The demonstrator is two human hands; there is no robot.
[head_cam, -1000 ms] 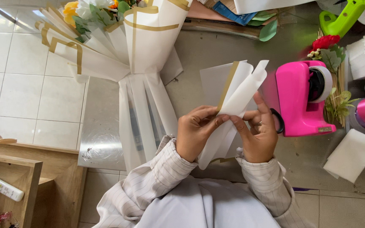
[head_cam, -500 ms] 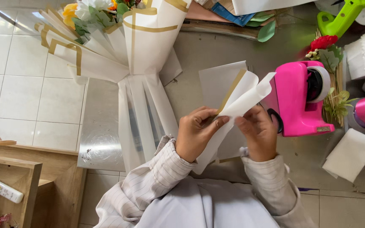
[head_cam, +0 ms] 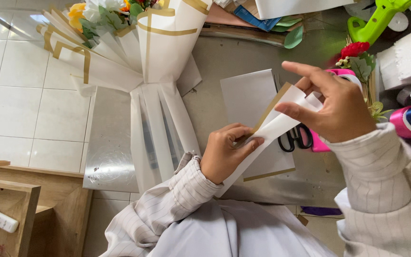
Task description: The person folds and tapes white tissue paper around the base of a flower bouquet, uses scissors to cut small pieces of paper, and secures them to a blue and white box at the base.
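Observation:
My left hand pinches the lower part of a folded white wrapping sheet with a gold edge. Higher up, my right hand grips the sheet's upper end between thumb and fingers. The sheet runs diagonally between both hands, above another flat white sheet lying on the grey table. A bouquet wrapped in white and gold paper lies to the left, its flowers at the top edge.
Black scissors and a pink tape dispenser lie partly hidden behind my right hand. Ribbon spools, white foam blocks, a red flower and a green tool crowd the right. A wooden shelf holds a remote.
My right hand has lifted up and to the right along the sheet, now covering the pink dispenser. The left hand keeps its pinch on the lower fold.

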